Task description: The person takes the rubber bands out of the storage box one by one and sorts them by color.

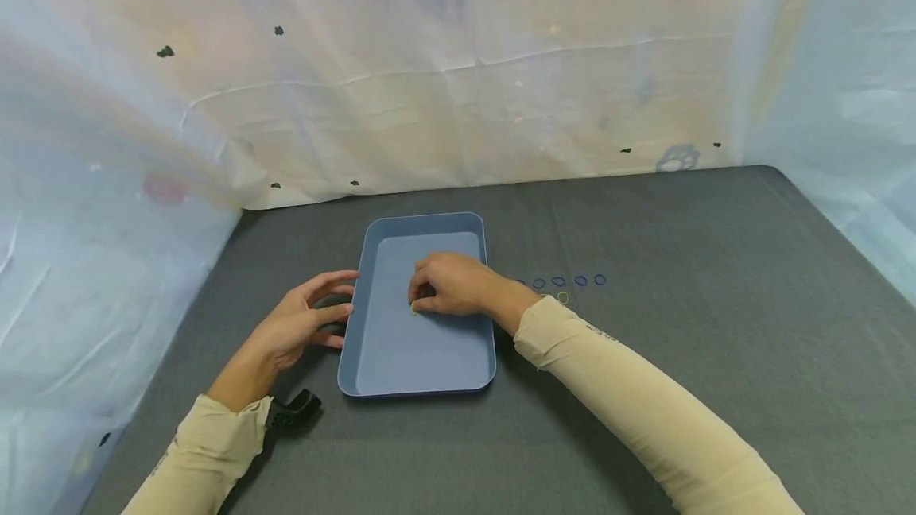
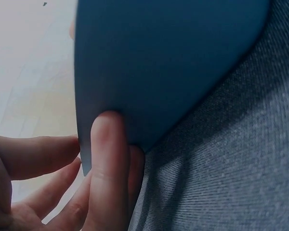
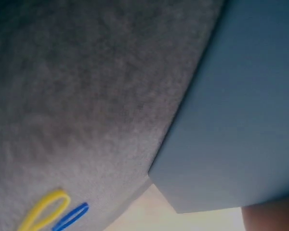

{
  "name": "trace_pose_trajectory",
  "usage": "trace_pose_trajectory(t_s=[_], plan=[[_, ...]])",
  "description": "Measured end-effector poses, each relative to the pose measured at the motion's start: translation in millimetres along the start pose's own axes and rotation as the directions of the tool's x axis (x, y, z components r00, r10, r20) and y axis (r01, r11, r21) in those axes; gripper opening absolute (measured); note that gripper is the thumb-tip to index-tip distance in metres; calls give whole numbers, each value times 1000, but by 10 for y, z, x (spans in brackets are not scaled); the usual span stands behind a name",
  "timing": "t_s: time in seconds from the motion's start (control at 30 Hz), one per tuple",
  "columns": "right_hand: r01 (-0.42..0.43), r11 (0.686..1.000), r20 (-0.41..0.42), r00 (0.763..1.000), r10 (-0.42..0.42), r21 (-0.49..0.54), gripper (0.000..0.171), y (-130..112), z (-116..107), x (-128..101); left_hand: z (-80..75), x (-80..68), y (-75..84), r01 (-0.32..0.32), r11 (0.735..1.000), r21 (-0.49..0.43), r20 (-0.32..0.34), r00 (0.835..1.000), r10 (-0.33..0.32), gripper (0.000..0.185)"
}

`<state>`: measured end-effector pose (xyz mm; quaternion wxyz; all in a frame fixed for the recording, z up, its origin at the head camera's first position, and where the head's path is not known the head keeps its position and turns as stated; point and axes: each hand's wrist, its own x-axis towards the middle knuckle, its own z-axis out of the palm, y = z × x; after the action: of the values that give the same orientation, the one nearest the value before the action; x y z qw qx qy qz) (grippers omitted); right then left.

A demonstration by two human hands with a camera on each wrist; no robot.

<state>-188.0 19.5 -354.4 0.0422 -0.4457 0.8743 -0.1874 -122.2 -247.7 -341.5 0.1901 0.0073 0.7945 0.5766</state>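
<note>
A blue-grey rectangular tray (image 1: 418,364) lies on the dark cloth. My right hand (image 1: 454,286) reaches over its right rim, and the thumb and curled fingers pinch a small yellow rubber band (image 1: 413,309) low over the tray floor. Most of that band is hidden by the fingers. At the tray's left side, my left hand (image 1: 289,326) has its fingers spread, with fingertips at the rim and outer wall. The left wrist view shows one finger (image 2: 108,163) laid flat along that wall. The right wrist view shows the tray's outer side and little of the hand.
Right of the tray, several blue rubber bands (image 1: 581,284) lie in a row on the cloth. Nearer me are yellow bands (image 1: 563,303), partly behind the right wrist. A black strap (image 1: 293,410) is on my left wrist. A pale printed sheet (image 1: 458,125) hangs behind the table.
</note>
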Motion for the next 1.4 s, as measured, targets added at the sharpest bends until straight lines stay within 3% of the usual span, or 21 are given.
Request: trace_pose_trajectory(t_s=[0.23, 0.53, 1.4], plan=[[-38, 998, -10, 999, 39, 50, 13, 12, -17, -11, -4, 3, 11, -5, 1000, 6, -8, 1000, 5, 62], [-73, 997, -8, 997, 73, 38, 16, 17, -14, -17, 8, 16, 2, -8, 1000, 12, -14, 1000, 8, 61], [-70, 992, -11, 997, 71, 107, 14, 59, -31, -22, 6, 6, 0, -27, 1000, 13, 13, 1000, 27, 65]])
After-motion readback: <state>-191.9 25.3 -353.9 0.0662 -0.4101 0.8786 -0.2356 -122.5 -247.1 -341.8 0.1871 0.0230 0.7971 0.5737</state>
